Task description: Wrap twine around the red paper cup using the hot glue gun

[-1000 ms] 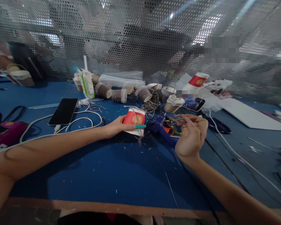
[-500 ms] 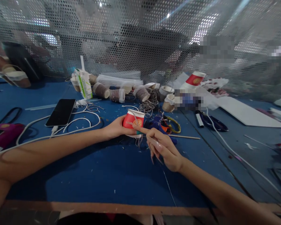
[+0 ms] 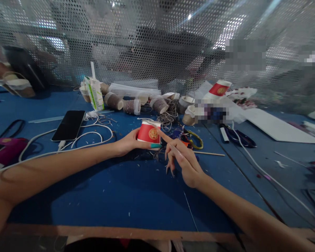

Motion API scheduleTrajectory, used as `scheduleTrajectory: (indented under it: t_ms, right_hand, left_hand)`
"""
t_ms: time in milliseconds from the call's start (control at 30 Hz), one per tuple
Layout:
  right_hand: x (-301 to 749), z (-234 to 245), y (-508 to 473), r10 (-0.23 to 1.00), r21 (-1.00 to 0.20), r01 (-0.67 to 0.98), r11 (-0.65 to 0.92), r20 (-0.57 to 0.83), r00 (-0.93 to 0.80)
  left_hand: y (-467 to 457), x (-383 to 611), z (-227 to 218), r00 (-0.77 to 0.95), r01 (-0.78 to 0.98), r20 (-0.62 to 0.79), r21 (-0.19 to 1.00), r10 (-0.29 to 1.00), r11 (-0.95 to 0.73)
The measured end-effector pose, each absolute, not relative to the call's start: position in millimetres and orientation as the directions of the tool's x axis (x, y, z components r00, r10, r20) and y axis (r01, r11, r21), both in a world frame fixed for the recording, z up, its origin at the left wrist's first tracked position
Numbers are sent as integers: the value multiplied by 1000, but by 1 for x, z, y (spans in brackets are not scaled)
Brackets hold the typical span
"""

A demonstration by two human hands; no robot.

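Observation:
A red paper cup [image 3: 147, 133] with a gold round emblem and white edges is in my left hand [image 3: 128, 142], whose fingers wrap round its left side. The thumb, with a teal nail, lies across the lower front. My right hand [image 3: 183, 159] is beside the cup, its index finger stretched toward the upper right side; whether the fingertip touches cannot be told. Its other long-nailed fingers are loosely bent and apart, with nothing seen in them. Behind the cup lies a tangle of grey-brown cord [image 3: 170, 117].
Several cord-wrapped cups [image 3: 131, 107] lie along the perforated metal screen [image 3: 136, 45]. A phone [image 3: 69, 125] with a white cable and a purple glue gun [image 3: 5, 150] are left. A thin stick [image 3: 210, 153], white board [image 3: 280, 126] and another red cup [image 3: 218, 89] are right.
The cup has turned so that its emblem faces me more squarely and it stands more upright. My right index finger has moved from the cup's front up to its upper right side.

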State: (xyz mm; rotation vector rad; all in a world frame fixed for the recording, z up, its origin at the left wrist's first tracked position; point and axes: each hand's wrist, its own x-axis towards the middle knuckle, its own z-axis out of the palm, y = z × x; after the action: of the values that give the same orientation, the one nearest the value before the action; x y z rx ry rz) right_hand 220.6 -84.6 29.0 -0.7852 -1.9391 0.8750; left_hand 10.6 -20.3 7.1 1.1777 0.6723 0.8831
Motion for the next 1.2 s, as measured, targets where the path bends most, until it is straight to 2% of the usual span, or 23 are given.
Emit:
scheduleTrajectory:
  t_ms: [167, 367, 767, 900, 1000, 1067, 1200]
  right_hand:
    - [224, 26, -83, 799, -801, 199, 565, 471, -374]
    - [227, 24, -79, 809, -830, 100, 549, 498, -312]
    - [226, 32, -77, 818, -841, 22, 541, 519, -248]
    - [224, 37, -78, 853, -857, -14, 515, 513, -97]
    - [224, 37, -81, 822, -822, -22, 569, 569, 11]
    - [226, 35, -84, 816, -816, 26, 577, 576, -50]
    - [227, 32, -88, 779, -799, 124, 589, 520, -351]
  left_hand:
    - [-20, 9, 8, 517, -220, 9, 968, 856, 122]
    - [-20, 7, 8, 558, -253, 23, 957, 829, 144]
    - [-22, 6, 9, 596, -241, 27, 959, 802, 147]
    - [-22, 7, 9, 574, -229, 28, 965, 818, 128]
    - [-24, 8, 9, 538, -206, 28, 974, 843, 99]
    - [-25, 9, 10, 525, -191, 38, 979, 850, 75]
    - [-28, 11, 11, 545, -174, 51, 983, 837, 53]
